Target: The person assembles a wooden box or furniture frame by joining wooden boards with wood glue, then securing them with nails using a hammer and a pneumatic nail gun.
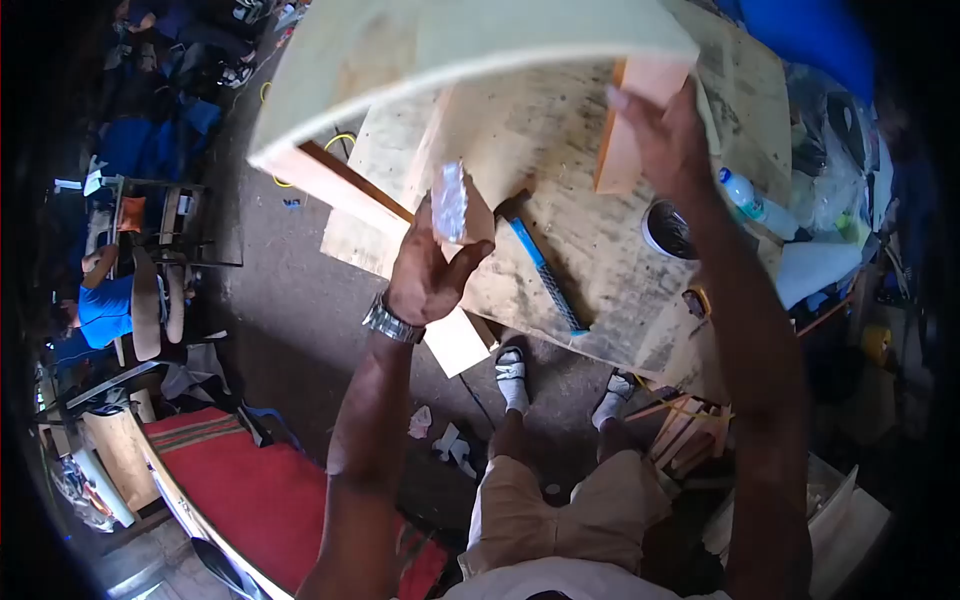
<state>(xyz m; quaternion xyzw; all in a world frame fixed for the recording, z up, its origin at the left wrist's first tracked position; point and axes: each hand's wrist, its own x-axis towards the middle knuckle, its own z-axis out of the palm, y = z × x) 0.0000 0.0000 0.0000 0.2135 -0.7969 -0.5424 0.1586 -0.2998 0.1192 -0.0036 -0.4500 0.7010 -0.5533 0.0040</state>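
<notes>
My left hand (430, 270), with a metal watch on the wrist, is closed round a small wooden block (462, 205) that has a shiny, pale face. Over the plywood work table, my right hand (672, 140) grips one leg-like board of a large curved wooden piece (480, 40), which is tilted up at the top of the view. Another board of that piece (345, 190) hangs down at its left end, just behind my left hand. A hammer with a blue handle (540, 268) lies on the plywood table (600, 290) between my hands.
Right of the hammer stands a round tub (668, 228) of small dark items, near a plastic bottle (755, 205). A red-covered seat or panel (240, 490) is at lower left. Wood offcuts (690, 435) lie by my feet. A person in blue (105, 312) is far left.
</notes>
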